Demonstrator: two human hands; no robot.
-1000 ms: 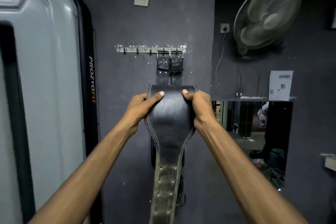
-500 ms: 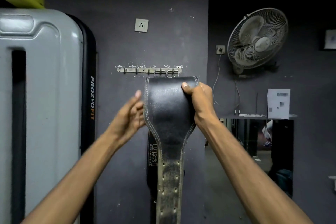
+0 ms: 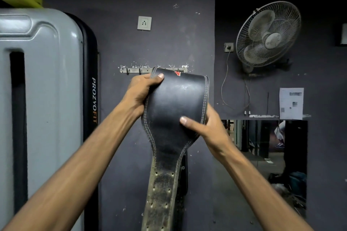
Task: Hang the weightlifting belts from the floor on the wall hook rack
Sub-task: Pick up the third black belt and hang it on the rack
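Note:
A wide black leather weightlifting belt (image 3: 176,103) with white stitching is held up in front of the wall, its worn, holed strap hanging down. My left hand (image 3: 142,90) grips its upper left edge. My right hand (image 3: 204,127) holds its right edge lower down, thumb across the leather. The metal wall hook rack (image 3: 135,70) shows just above and behind the belt; its right half is hidden by the belt. Another dark belt (image 3: 184,174) hangs behind, mostly covered.
A tall grey and black machine panel (image 3: 41,108) fills the left. On the dark wall are a socket (image 3: 144,23), a fan (image 3: 268,33) at the right, a paper sheet (image 3: 291,103) and a mirror (image 3: 262,155) below it.
My left hand has gone back onto the belt's upper left edge. My right hand has slid from the top right corner down the right edge. The belt's top now tilts down to the right.

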